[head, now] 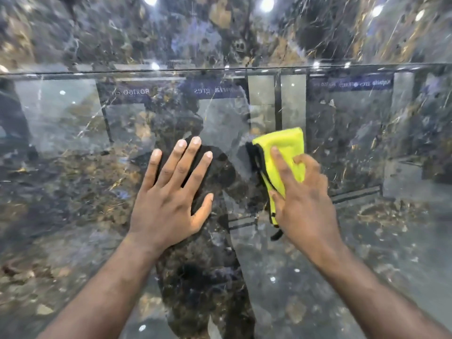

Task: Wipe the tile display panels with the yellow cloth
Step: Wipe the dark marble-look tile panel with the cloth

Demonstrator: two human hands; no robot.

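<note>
- The lower tile panel (73, 192) is glossy dark marble with gold and white veins and fills most of the view.
- A thin dark seam (220, 69) runs across, dividing it from the upper tile panel (97, 33), which has the same pattern.
- The left hand (168, 199) lies flat on the lower panel, palm down, with all 5 fingers straight and spread apart, holding nothing.
- The right hand (305, 204) is just beside it to the right and slightly blurred.
- It holds the yellow cloth (286, 148) against the lower panel, index finger laid across the fabric and thumb closed on its lower edge.
- The cloth is folded, with a black trim (256, 160) along its left side, and a black tab (276, 234) hangs below the hand.
- Most of the cloth shows above and to the left of the fingers.
- The polish mirrors bright ceiling lights (267, 3) and blue signs (349, 83) with reversed lettering.
- Both bare forearms reach in from the bottom corners.
</note>
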